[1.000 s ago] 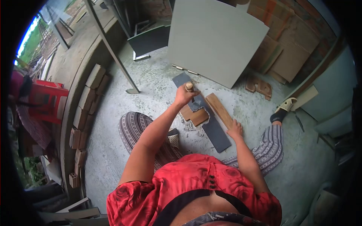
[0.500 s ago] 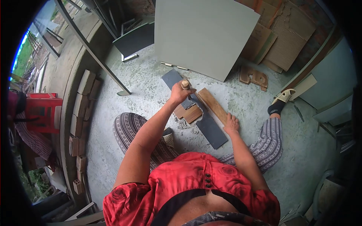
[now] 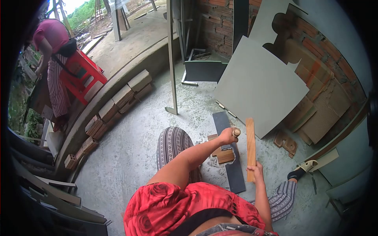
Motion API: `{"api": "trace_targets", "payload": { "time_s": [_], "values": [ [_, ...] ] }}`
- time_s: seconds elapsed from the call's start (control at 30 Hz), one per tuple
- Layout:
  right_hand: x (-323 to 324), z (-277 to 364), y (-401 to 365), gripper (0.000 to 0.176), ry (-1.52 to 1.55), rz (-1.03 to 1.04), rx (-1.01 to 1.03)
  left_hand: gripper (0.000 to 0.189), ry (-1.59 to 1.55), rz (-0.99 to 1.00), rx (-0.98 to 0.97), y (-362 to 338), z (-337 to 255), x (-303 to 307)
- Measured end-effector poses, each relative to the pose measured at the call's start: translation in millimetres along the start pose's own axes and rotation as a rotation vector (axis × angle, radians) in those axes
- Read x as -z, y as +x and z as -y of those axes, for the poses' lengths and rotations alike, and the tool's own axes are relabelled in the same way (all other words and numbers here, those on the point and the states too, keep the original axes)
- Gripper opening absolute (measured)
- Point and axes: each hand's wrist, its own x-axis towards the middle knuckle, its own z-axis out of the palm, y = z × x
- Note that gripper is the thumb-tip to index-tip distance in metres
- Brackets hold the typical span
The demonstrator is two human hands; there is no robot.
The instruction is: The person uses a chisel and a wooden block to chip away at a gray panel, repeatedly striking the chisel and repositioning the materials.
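My left hand (image 3: 228, 136) is closed around a round-ended wooden handle (image 3: 236, 132) above the dark board; the tool's lower part is hidden. In my right hand (image 3: 256, 172) is the lower end of a long wooden strip (image 3: 251, 145), held lengthwise beside the board. The dark grey board (image 3: 235, 177) lies on the floor between my legs, with short wooden blocks (image 3: 225, 156) across its middle. Broken grey crumbs lie around the blocks.
A large pale panel (image 3: 262, 86) stands ahead, cardboard (image 3: 327, 114) to its right. Bricks (image 3: 114, 108) line the low ledge at left. Beyond it, a person in a pink top (image 3: 53, 35) bends beside a red stool (image 3: 84, 76). A metal post (image 3: 172, 59) rises ahead.
The view has swung left, bringing the other person into fuller view. My right hand, flat by the wooden strip before, now grips the strip, which has turned more upright in view.
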Motion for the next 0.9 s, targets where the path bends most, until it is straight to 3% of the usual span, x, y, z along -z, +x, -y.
{"api": "trace_targets", "payload": {
  "time_s": [0.1,0.13,0.27,0.3,0.37,0.43,0.5,0.57,0.63,0.67,0.77,0.83,0.9],
  "values": [
    [-35,95,-43,0.04,0.161,0.016,0.185,0.033,0.029,0.014,-0.032,-4,0,-3],
    [-36,111,-53,0.052,0.164,0.078,0.214,0.033,0.054,0.016,-0.07,-3,0,-4],
    [-48,110,-66,0.068,0.078,0.129,0.375,0.034,0.042,-0.013,-0.059,-7,-6,-8],
    [-50,103,-66,0.061,0.038,0.144,0.329,0.034,0.042,-0.019,-0.072,-7,-6,-6],
    [-43,77,-57,0.054,-0.051,0.193,-0.015,0.033,0.04,0.003,-0.061,-5,1,-12],
    [-45,72,-64,0.051,-0.068,0.195,0.004,0.033,0.084,-0.057,-0.088,11,18,-21],
    [-54,79,-75,0.049,-0.076,0.205,0.009,0.033,0.033,-0.104,-0.279,16,36,-27],
    [-61,105,-87,0.057,-0.044,0.266,0.272,0.036,0.115,-0.011,-0.237,20,39,-28],
    [-70,136,-105,0.059,0.058,0.289,0.327,0.039,-0.029,-0.001,-0.122,9,24,-23],
    [-73,145,-108,0.061,0.155,0.322,0.385,0.041,0.085,-0.031,-0.12,5,16,-20],
    [-70,134,-99,0.068,0.152,0.241,0.44,0.04,-0.007,0.012,-0.024,-2,6,-15],
    [-63,103,-81,0.056,0.034,0.13,0.284,0.041,0.011,0.019,-0.036,-5,2,-12],
    [-52,84,-71,0.049,0.058,0.211,-0.134,0.039,-0.079,-0.004,-0.057,-8,3,-12]
  ]
}}
